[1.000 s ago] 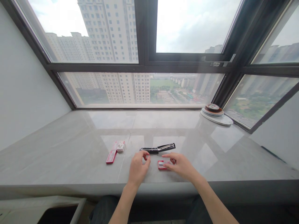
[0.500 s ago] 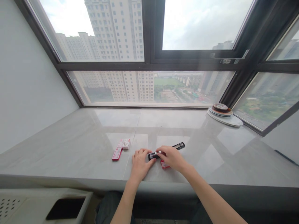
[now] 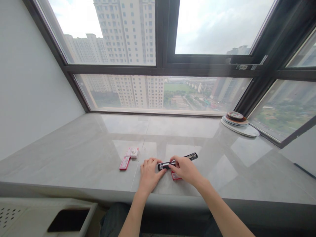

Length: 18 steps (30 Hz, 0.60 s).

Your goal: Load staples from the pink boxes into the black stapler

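A black stapler (image 3: 191, 156), opened out flat, lies slanted on the light stone sill in front of me. My left hand (image 3: 150, 172) grips its left end between thumb and fingers. Over its middle is my right hand (image 3: 184, 169), thumb and fingertips pinched at the metal channel; whatever small piece they may hold is too small to tell. A red and white box (image 3: 175, 176) sits below the stapler, partly covered by my right hand. Off to the left, a white box (image 3: 134, 153) touches flat pink and white boxes (image 3: 124, 163).
Stacked plates or lids (image 3: 239, 124) stand at the back right by the window frame. A white plastic container (image 3: 29, 214) with holes is below the sill at the lower left. A thin dark object (image 3: 304, 170) lies at the far right.
My right hand has shifted slightly right along the stapler, showing more of its metal channel. My left hand keeps its hold. The whole view has moved a little.
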{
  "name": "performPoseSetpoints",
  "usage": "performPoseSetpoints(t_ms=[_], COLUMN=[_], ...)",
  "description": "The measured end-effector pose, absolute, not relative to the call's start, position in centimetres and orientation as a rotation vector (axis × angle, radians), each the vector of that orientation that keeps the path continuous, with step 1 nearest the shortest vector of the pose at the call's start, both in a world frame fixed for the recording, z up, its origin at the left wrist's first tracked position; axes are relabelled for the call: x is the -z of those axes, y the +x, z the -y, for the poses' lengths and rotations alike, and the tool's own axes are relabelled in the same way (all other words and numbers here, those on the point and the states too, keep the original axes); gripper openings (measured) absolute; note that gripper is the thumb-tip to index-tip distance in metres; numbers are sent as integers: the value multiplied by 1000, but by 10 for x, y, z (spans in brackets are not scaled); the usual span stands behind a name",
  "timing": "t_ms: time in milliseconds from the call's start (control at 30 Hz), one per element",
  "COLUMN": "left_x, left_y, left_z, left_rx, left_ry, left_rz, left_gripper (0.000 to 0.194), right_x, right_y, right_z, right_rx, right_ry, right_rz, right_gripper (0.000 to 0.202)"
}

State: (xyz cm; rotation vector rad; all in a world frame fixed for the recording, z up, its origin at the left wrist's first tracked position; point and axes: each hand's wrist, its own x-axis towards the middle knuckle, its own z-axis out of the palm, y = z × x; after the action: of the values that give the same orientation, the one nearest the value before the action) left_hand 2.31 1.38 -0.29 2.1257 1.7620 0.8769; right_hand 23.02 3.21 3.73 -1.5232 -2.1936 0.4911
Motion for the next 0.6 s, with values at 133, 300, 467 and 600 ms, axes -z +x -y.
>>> performPoseSetpoints(t_ms=[133,300,467,600], left_x=[3,4,5,3], left_y=[23,22,22,23], left_z=[-14,-14,-15,-18], left_rx=[-891,-883,-874,-845], left_ry=[2124,2128,2102,2060], left_rz=[-1759,-1759,-1772,-1778], left_gripper=[26,28,27,28], right_x=[-38,-39,-17,-5], right_y=[227,221,266,318], right_z=[-22,-13,-6,-9], right_rx=[-477,-745,-970,-1162], right_ry=[-1539,-1392,-1484,-1564], right_rz=[2121,2104,1815,1479], right_gripper=[22,23,34,53])
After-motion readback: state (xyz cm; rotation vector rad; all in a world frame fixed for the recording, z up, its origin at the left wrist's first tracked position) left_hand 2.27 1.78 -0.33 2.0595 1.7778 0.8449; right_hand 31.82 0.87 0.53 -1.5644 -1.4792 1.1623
